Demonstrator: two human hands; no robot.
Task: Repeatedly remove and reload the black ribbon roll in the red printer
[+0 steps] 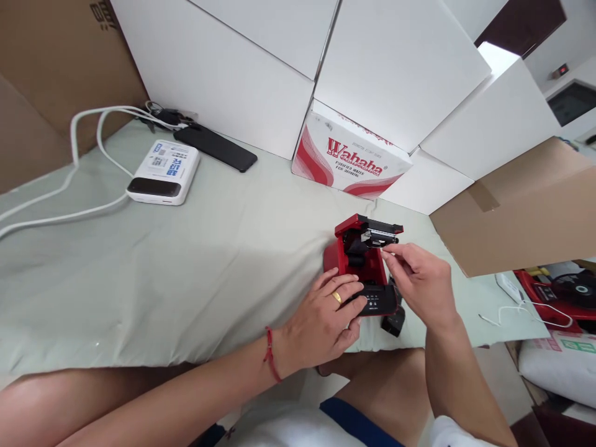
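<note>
A small red and black printer [331, 257] lies on the covered table with its lid [367, 225] raised, baring a dark mechanism under the lid and a red hollow inside. My left hand [328, 316], with a ring and a red string bracelet, grips the printer's black front panel [379, 300], fingers bent over it. Thumb and fingertips of my right hand [421, 279] are pinched together beside the lid's mechanism. A tiny pale tip shows at the pinch; what it belongs to I cannot make out. Partly behind my right hand sits a black block-shaped piece [393, 323].
A Wahaha water carton [354, 158] stands behind the printer against white boxes [395, 68]. On the left lie a white power bank [164, 171] with white cables [74, 133] and a black phone-like slab [216, 146]. A cardboard box [521, 205] borders the right side.
</note>
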